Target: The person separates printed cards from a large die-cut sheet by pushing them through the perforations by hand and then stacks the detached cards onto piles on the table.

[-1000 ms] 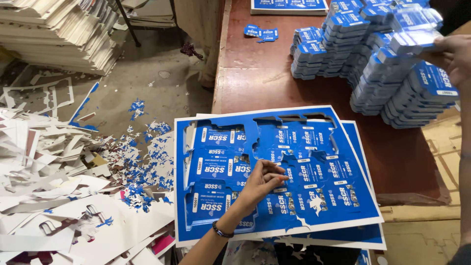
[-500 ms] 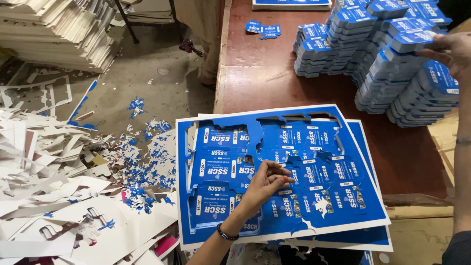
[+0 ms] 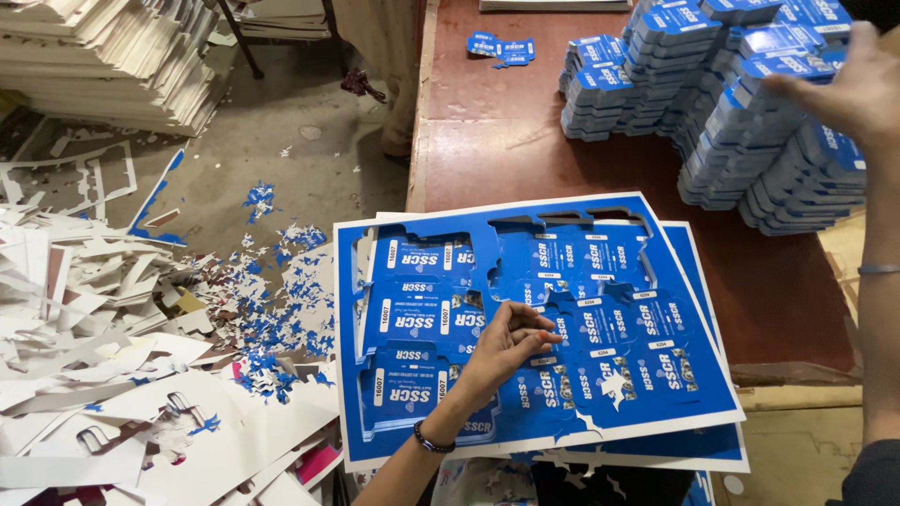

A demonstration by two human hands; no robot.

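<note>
1. Your left hand [image 3: 506,342] rests on the top sheet [image 3: 534,328], fingers curled and pinching at a die-cut blank near the sheet's middle; you look to be at the punching-out step.
2. Your right hand [image 3: 848,94] lies spread and empty on the stacks [image 3: 741,103], beyond the sheet on the table [image 3: 487,150].
3. Next, I judge, free that blank cleanly: tabs can tear.
4. The sheet is blue with white label panels; several slots along its far edge are already empty.
5. Left of the sheet, blue and white scraps [image 3: 262,319] litter the floor.
</note>
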